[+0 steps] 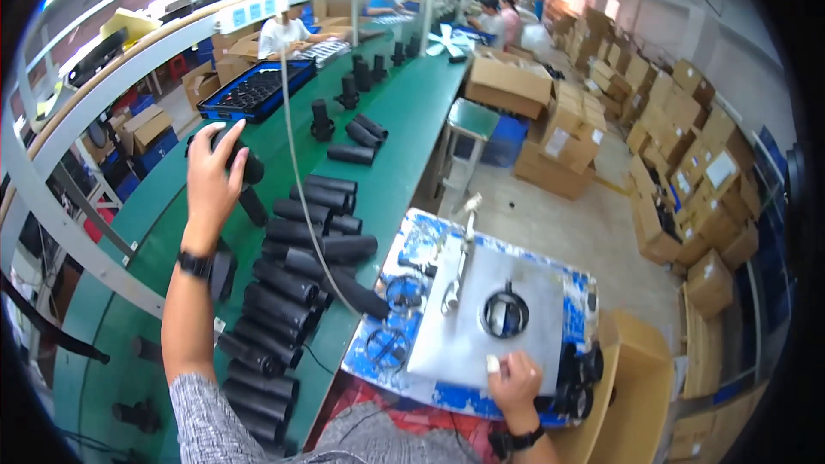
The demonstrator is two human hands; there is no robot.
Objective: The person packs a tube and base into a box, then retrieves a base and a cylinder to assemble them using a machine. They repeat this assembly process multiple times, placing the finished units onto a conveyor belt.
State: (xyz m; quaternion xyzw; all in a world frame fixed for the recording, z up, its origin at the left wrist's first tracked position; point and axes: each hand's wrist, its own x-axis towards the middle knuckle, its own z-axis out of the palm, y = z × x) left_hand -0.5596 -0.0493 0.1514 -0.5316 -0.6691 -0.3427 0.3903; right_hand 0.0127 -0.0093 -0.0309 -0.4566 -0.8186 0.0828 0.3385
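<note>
My left hand reaches out over the green bench with its fingers curved round a black cylindrical part. Much of that part is hidden behind the fingers. My right hand is closed in a loose fist at the near edge of a square metal plate; whether anything is inside the fingers is hidden. On the plate sits a black ring-shaped part. A metal lever clamp stands at the plate's left. Black tubes lie in a row along the bench between my arms.
Two black rings lie on the blue-and-white worn table. An open carton stands at the right, beside stacked black round parts. A hanging cable crosses the bench. Further off are a blue-edged tray and a seated person.
</note>
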